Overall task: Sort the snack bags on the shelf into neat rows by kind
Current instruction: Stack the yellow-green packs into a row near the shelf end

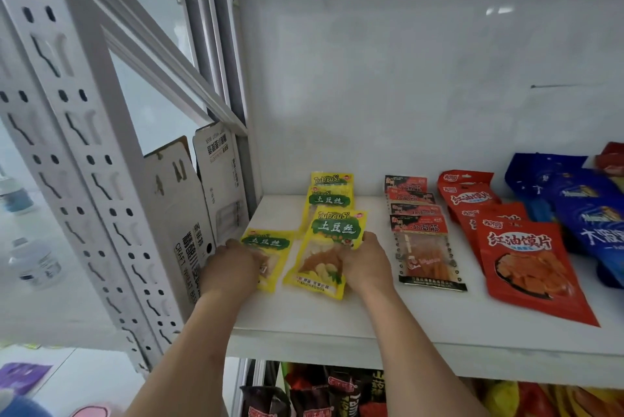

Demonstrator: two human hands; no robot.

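On the white shelf (pixel 388 318), yellow potato-strip bags lie in a row running back to front. My right hand (pixel 366 263) grips the right edge of the front yellow bag (pixel 324 258) of that row. To its left lies a separate yellow bag (pixel 270 249), with my left hand (pixel 233 268) resting on its lower half; fingers curl over it. Two more yellow bags (pixel 329 197) overlap behind. Right of them runs a row of small black-and-red bags (pixel 422 247), then a row of red bags (pixel 526 261), then blue bags (pixel 587 214) at the far right.
Folded cardboard carriers (pixel 202 214) lean against the shelf's left upright beside my left hand. The perforated white rack post (pixel 84 163) stands further left. A lower shelf holds dark and red snack bags (pixel 320 393). Bottles (pixel 33 264) stand blurred beyond the rack at left.
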